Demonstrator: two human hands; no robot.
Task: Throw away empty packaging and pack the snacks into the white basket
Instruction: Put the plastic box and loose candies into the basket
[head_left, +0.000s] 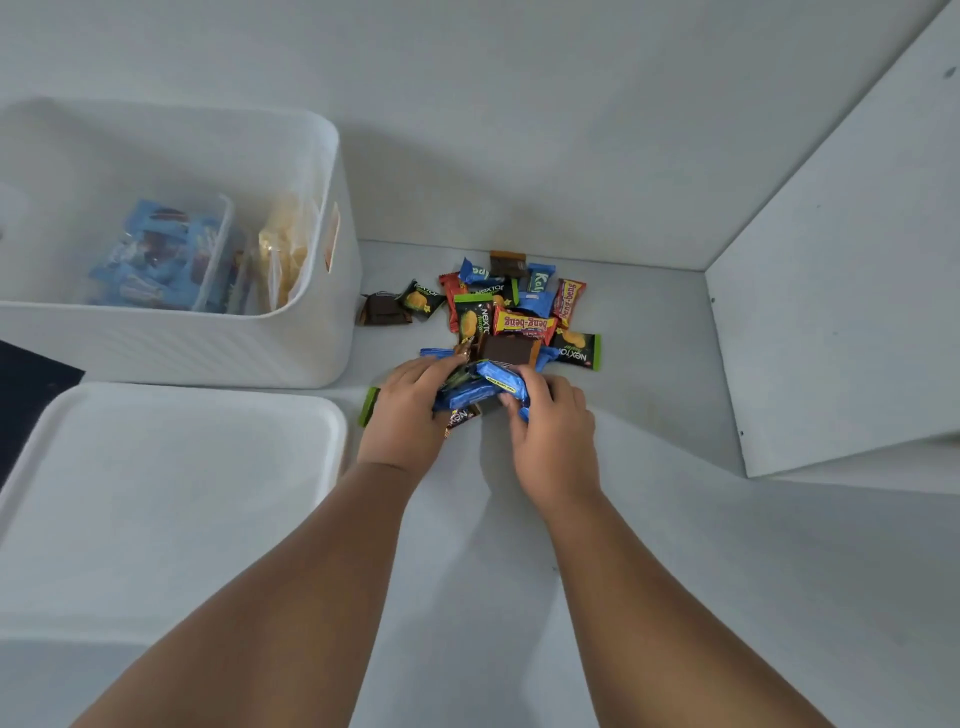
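1. Both hands are in at the near edge of the snack pile (519, 312), which lies loose on the white worktop (649, 389), around twelve o'clock of the hands.
2. Left hand (402, 410): fingers curled over a bundle of packets (480, 387), mostly blue wrappers, gripping it from the nine o'clock side.
3. Right hand (553, 431): fingers wrapped round the same bundle from the three o'clock side, with a blue wrapper bulging over the knuckles. The two hands squeeze it between them.
4. A green-edged packet (369, 406) pokes out from under the left hand at nine o'clock, flat on the worktop.
5. Beyond the hands the pile is a jumble: red, blue, brown and black-and-green wrappers overlapping one another.
6. One brown packet (382, 310) lies apart from the heap, at its nine o'clock, just beside the basket wall.
7. The white basket (182, 343) stands at ten o'clock of the hands, open at the top.
8. Inside it, blue packets (156, 260) fill a clear inner tray, and a yellowish bag (285, 254) leans against the wall nearest the pile.
9. A white lid (171, 493) lies flat at eight o'clock of the hands, just in front of the basket.
10. A dark patch (31, 379) shows at the far left edge; what it is cannot be told.
11. A white board (841, 312) stands at two o'clock, well apart from the pile.
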